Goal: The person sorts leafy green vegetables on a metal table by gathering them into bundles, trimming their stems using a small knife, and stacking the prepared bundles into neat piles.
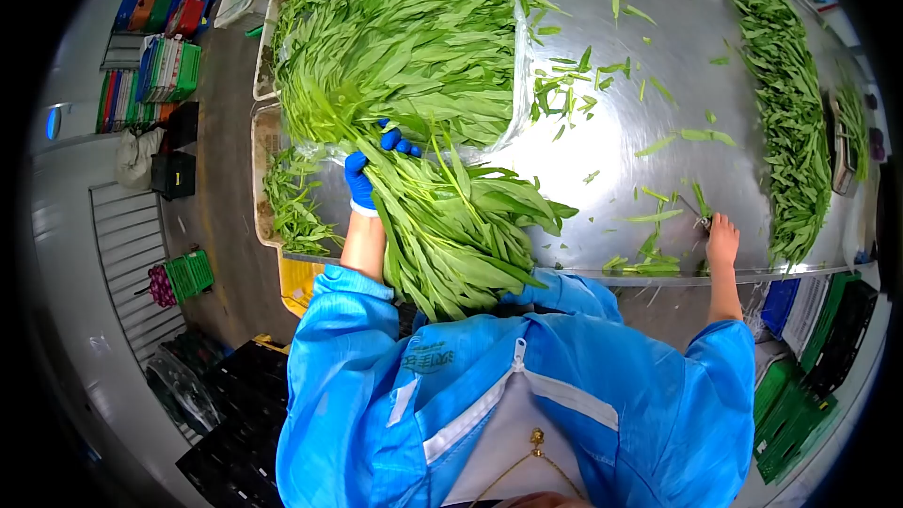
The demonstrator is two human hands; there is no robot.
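My left hand (362,179), in a blue glove, is closed round the stems of a bunch of leafy greens (461,226). The leaves look like water spinach and fan out toward my jacket, over the table's near edge. Behind that hand lies a large heap of the same greens (414,47), on clear plastic sheeting (520,66). My bare right hand (722,243) is at the table's near edge, fingers closed on a small dark metal tool (704,220). Its kind is too small to make out. Cut stem pieces (649,263) lie just left of it.
The metal table (696,47) carries scattered leaf and stem scraps (569,85). A long row of greens (781,113) runs along its right side, beside a scale-like device (844,146). White crates (266,132) stand at the left, a yellow crate (296,282) below. Green crates (795,423) are stacked lower right.
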